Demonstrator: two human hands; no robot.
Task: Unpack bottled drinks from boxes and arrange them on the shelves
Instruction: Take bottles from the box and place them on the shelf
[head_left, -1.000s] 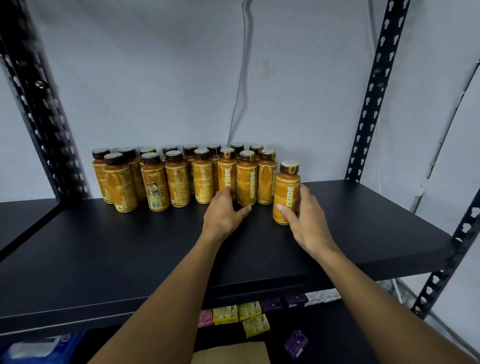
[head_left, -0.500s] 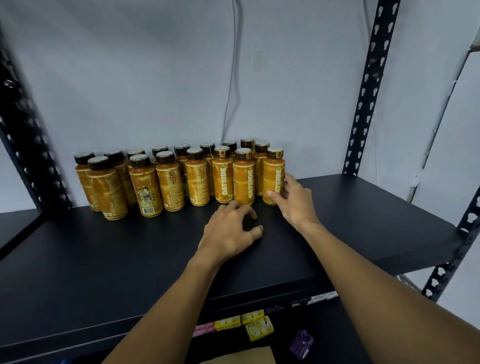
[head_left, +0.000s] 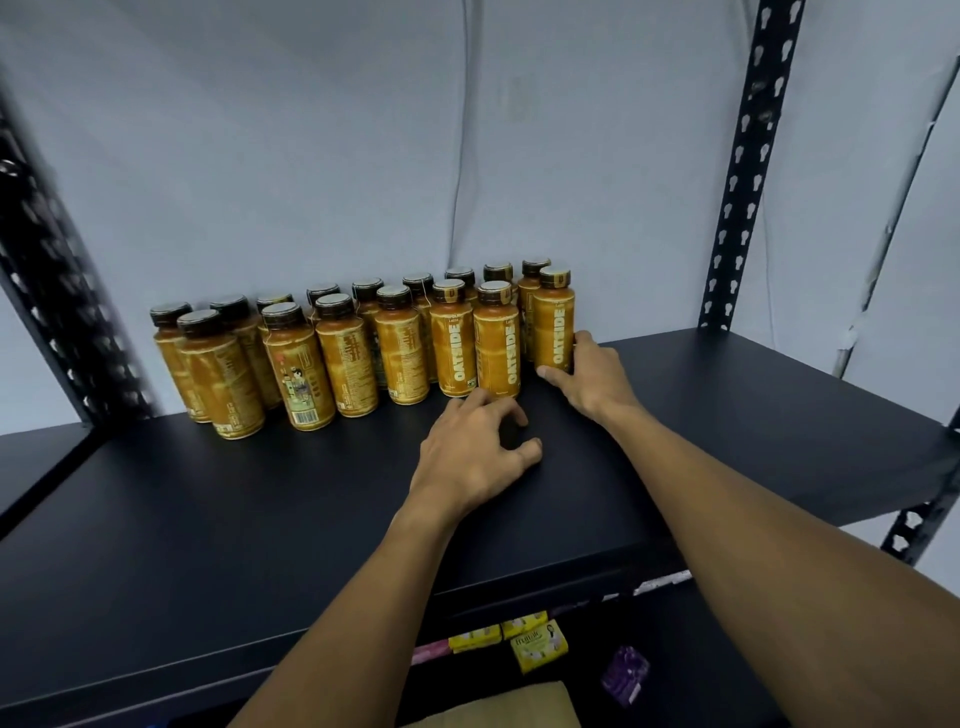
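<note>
I see yellow packets (head_left: 537, 644) and purple packet (head_left: 625, 675) nearest, below shelf (head_left: 260, 519). My left hand (head_left: 475, 460) rests on shelf, fingers loosely curled, gripping nothing, fingertips just short of front-row bottles (head_left: 343, 353). My right hand (head_left: 589, 376) farther in, thumb and fingers curled round base of end bottle (head_left: 553, 319): rightmost in front row, upright, touching neighbour. Second row stands behind, near wall (head_left: 311, 156). Black upright (head_left: 737, 171) at right rear.

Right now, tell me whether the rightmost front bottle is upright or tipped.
Upright: the bottle stands base-down on the shelf, cap up.
</note>
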